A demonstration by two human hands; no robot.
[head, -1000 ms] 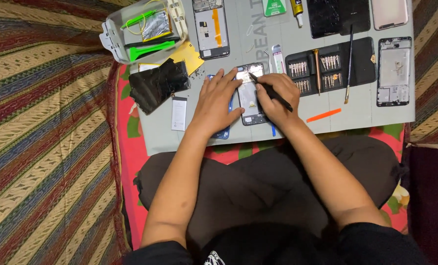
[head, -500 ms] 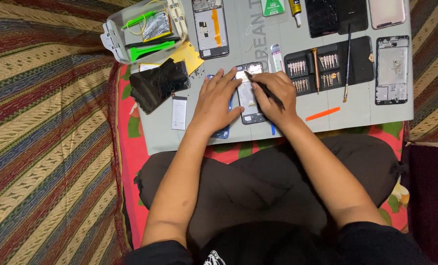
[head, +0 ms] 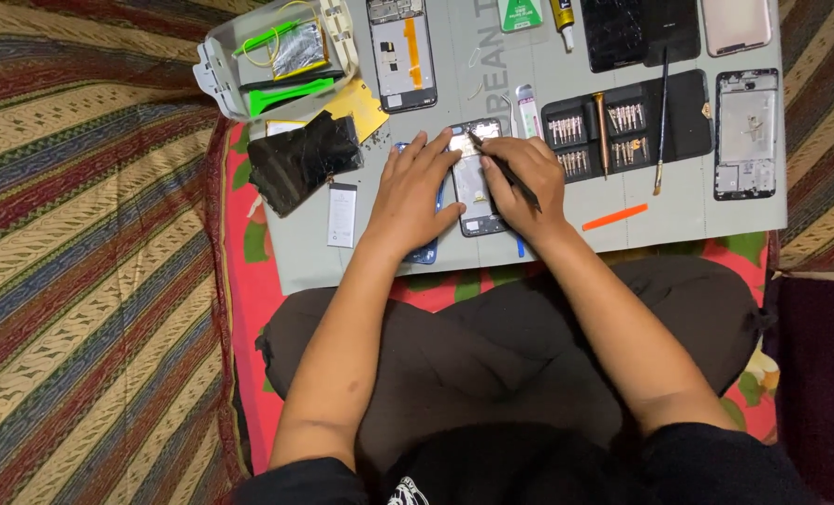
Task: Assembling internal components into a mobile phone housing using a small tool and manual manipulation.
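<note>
Both hands at work over opened phone (head: 474,182), low on grey mat (head: 688,210). Left hand (head: 415,192) spread flat, fingers open, pressing on left edge of phone and on blue part (head: 426,251) under the palm. Right hand (head: 527,182) closed around thin black tool (head: 503,168), held like a pen, tip resting near top of phone body.

To do well: keep left palm heavy so that phone does not slide; guide tool tip slowly, at low angle, with small force only, probably to spare the fine parts inside. Better to rest right wrist on mat for steady tip.

Phone lies between the two hands, touching both, just left of black screwdriver bit case (head: 623,126). Small white battery (head: 342,214) lies apart at left; orange pry strip (head: 614,217) lies near at right.
</note>
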